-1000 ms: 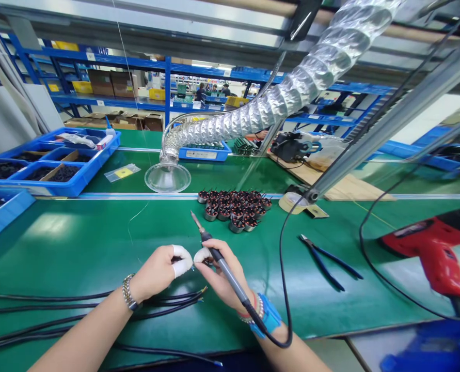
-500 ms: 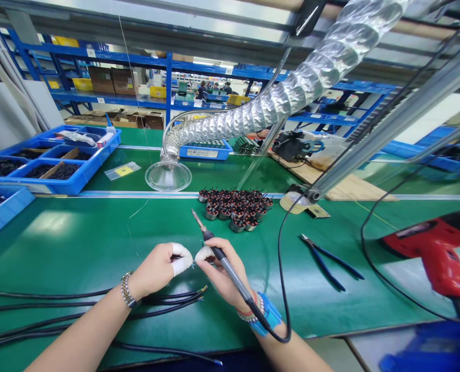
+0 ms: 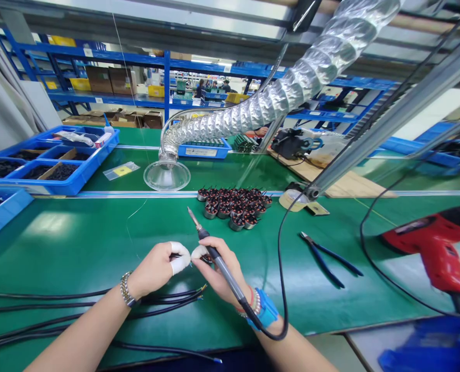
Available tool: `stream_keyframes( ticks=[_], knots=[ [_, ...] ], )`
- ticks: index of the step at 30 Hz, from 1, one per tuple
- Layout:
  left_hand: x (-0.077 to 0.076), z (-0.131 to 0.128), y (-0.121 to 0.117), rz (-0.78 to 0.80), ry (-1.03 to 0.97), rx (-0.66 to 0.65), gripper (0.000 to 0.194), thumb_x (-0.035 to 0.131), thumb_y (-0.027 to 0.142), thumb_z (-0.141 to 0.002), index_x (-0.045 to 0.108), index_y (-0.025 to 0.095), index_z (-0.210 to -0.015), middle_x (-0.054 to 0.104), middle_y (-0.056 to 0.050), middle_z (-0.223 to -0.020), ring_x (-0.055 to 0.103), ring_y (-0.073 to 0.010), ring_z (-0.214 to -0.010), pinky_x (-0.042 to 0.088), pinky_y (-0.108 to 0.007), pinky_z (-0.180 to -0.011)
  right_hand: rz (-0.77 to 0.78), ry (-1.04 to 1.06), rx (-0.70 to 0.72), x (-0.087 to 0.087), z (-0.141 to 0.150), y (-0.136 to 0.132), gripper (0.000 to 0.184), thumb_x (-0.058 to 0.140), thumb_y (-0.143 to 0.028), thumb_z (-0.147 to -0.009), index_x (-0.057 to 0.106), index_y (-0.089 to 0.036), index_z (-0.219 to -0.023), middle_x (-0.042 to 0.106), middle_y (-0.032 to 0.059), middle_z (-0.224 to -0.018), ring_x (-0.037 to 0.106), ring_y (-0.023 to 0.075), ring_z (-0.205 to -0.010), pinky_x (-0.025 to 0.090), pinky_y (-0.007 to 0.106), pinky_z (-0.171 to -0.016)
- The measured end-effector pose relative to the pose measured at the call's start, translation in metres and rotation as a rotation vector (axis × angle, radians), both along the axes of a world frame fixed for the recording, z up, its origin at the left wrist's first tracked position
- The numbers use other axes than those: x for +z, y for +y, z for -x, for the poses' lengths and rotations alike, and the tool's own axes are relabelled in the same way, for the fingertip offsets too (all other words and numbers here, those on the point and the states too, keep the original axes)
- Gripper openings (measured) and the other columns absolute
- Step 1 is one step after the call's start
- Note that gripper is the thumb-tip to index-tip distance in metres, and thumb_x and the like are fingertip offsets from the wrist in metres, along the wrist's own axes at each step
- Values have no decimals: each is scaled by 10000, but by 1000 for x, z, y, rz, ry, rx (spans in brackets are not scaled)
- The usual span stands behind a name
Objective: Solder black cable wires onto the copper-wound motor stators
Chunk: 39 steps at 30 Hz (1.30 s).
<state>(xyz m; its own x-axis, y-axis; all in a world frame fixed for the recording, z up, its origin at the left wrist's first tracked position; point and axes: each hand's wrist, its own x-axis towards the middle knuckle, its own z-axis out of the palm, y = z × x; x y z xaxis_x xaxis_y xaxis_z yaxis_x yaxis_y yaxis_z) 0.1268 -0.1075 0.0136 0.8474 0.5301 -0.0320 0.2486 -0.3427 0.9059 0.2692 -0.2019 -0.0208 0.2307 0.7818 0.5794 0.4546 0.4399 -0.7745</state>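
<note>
My left hand (image 3: 158, 268), with white finger cots on thumb and forefinger, pinches a thin wire whose bluish tip just shows at the fingertips. Fingertip to fingertip with it, my right hand (image 3: 222, 266) grips a soldering iron (image 3: 226, 271) lying across the palm, its tip pointing up and away to the left. The right thumb and a cot-covered finger also close around a small dark part (image 3: 206, 257), mostly hidden, resembling the motor parts behind. Black cables (image 3: 168, 299) with stripped coloured ends lie beneath my left wrist. Several round motor parts with copper windings (image 3: 235, 206) stand grouped beyond my hands.
A clear fume hood (image 3: 167, 176) hangs on a foil duct (image 3: 253, 108) ahead. Blue-handled cutters (image 3: 326, 261) lie at right, near a red heat gun (image 3: 434, 243). A divided blue bin (image 3: 75, 178) stands at left. The iron's black cord (image 3: 282, 268) loops beside my right wrist.
Both hands have shifted very slightly left in view, fingertips still together. The soldering iron has moved a little left and up with my right hand. The grips look the same.
</note>
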Motion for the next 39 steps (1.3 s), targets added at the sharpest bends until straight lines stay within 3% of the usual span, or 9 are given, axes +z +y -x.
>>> stream_keyframes(
  ticks=[5,10,16,20,24,28,31,35,39],
  knots=[
    [-2,0,1,-11,-22,-8,199,472,312,-803,562,148,-734,580,-1,-728,493,-127,-696,398,-227,-676,45,17,-7,4,2,4,354,565,-110,-757,426,-233,-1059,628,-10,-750,610,102,-639,512,221,-632],
    [-6,-1,1,-68,-47,73,143,485,255,-774,531,150,-687,545,7,-676,470,-118,-651,389,-224,-647,41,-49,-31,6,-6,3,358,575,-132,-764,435,-235,-1078,637,6,-806,633,115,-698,522,233,-682],
    [-7,-4,5,-50,-9,108,137,487,254,-757,520,156,-667,536,12,-663,468,-117,-632,388,-225,-636,108,-403,-200,-7,-45,-12,328,589,-171,-759,494,-216,-1070,630,72,-966,624,188,-864,514,329,-793],
    [-14,-5,12,-36,-1,121,144,483,270,-757,515,156,-674,524,12,-671,466,-122,-650,387,-237,-658,252,-480,-136,-20,-57,-14,393,614,-199,-742,473,-202,-1109,623,80,-1002,621,205,-883,514,348,-788],
    [-18,-6,18,-61,36,138,144,482,274,-756,516,156,-681,524,8,-682,465,-127,-660,391,-244,-658,265,-454,-17,-25,-50,-9,376,593,-185,-760,455,-198,-1109,624,73,-974,624,176,-830,509,306,-752],
    [-13,-7,19,-93,77,140,150,484,283,-751,529,155,-686,540,-2,-691,475,-130,-662,404,-242,-638,185,-439,26,-11,-42,-8,349,610,-198,-752,497,-196,-1082,634,76,-965,623,172,-822,507,289,-740],
    [-11,-9,18,-114,80,134,151,480,279,-755,535,154,-692,555,-5,-688,490,-128,-657,412,-241,-642,75,-430,-36,11,-43,-12,176,529,-177,-815,574,-206,-983,655,45,-832,616,147,-720,506,262,-675],
    [-15,-14,16,-195,103,126,146,477,263,-761,547,153,-695,571,-3,-682,491,-117,-616,399,-226,-603,-34,-434,-90,39,-50,-17,215,574,-251,-803,618,-235,-1013,675,35,-820,595,149,-660,497,269,-631],
    [-17,-17,14,-289,142,124,143,465,242,-762,560,157,-697,589,-7,-695,503,-120,-618,388,-224,-594,-67,-237,-165,40,-57,-19,163,555,-232,-798,665,-227,-918,656,35,-732,564,157,-627,469,302,-593]
  ],
)
